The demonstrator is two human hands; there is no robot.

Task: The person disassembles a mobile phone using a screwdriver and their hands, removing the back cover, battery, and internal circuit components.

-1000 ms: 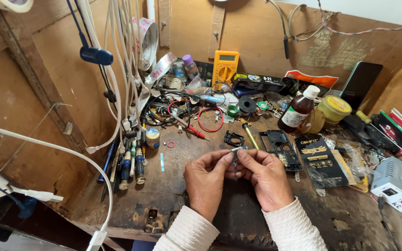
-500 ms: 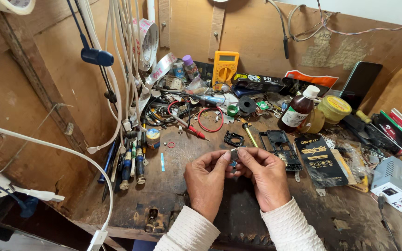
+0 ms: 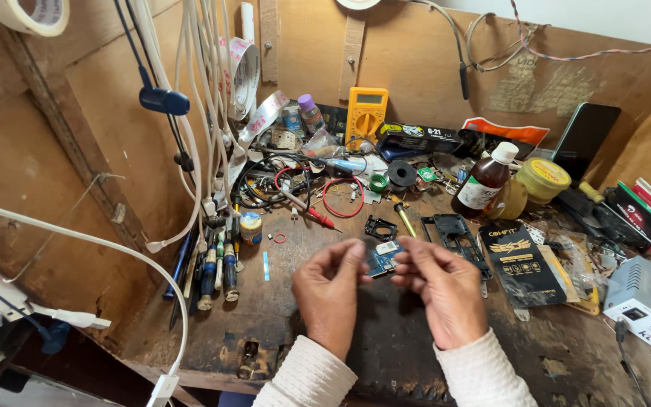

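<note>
While you hold the small blue circuit board (image 3: pixel 383 258) up between your two hands, it hangs just above the middle of the desk (image 3: pixel 280 316), a little back from the front edge. Your left hand (image 3: pixel 331 292) pinches the board's left end with thumb and fingertips drawn close, the other fingers curled in. Your right hand (image 3: pixel 440 285) has its fingertips bunched at the board's right end, touching it; whether it grips or only steadies the board, you cannot tell from this angle.

As for progress, the board looks already out of its casing: a black phone frame (image 3: pixel 457 235) lies bare just behind your right hand, and a smaller black square frame (image 3: pixel 380 227) sits beside it toward the middle of the desk. Nothing is in your hands besides the board, so any work with a tool has not begun at this moment. The red probe (image 3: pixel 312 212) lies near the middle, and the row of screwdrivers (image 3: pixel 212 264) stands untouched along the left edge.

Toward the back edge you have the yellow multimeter (image 3: pixel 365 114) leaning against the wall, and on the right side a brown bottle with a white cap (image 3: pixel 482 183) next to a yellow-lidded jar (image 3: pixel 540 179). A black packet (image 3: pixel 521 264) lies flat to the right of your right hand, well apart from the board.
</note>
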